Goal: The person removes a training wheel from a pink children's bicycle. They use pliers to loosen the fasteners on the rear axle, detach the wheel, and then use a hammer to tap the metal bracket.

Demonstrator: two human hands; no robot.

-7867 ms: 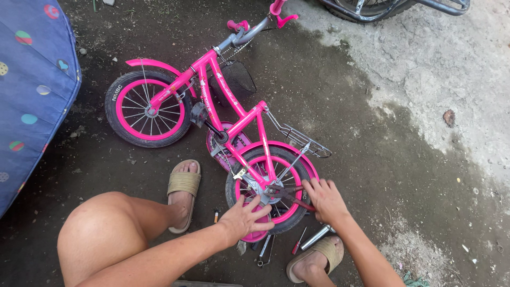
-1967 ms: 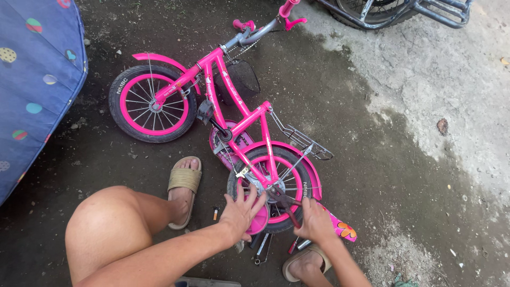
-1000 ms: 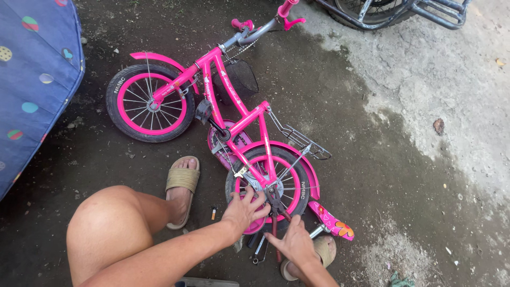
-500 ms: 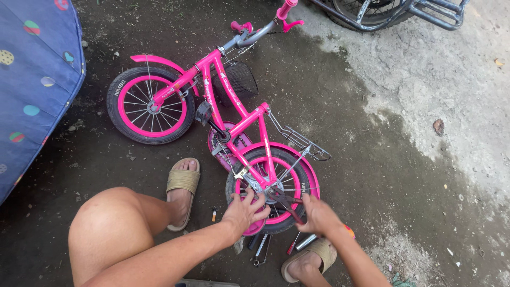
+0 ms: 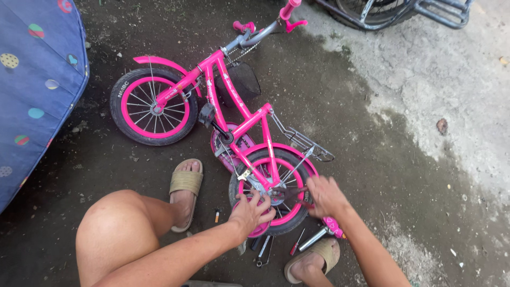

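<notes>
head view: right hand blurred

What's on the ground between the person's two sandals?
In the head view, between the left sandal and the right sandal lie a few hand tools, a red-handled screwdriver among them, partly under the bike's rear wheel.

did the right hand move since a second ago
Yes. The right hand moved up from the ground by the sandal onto the rear wheel, near its hub.
</notes>
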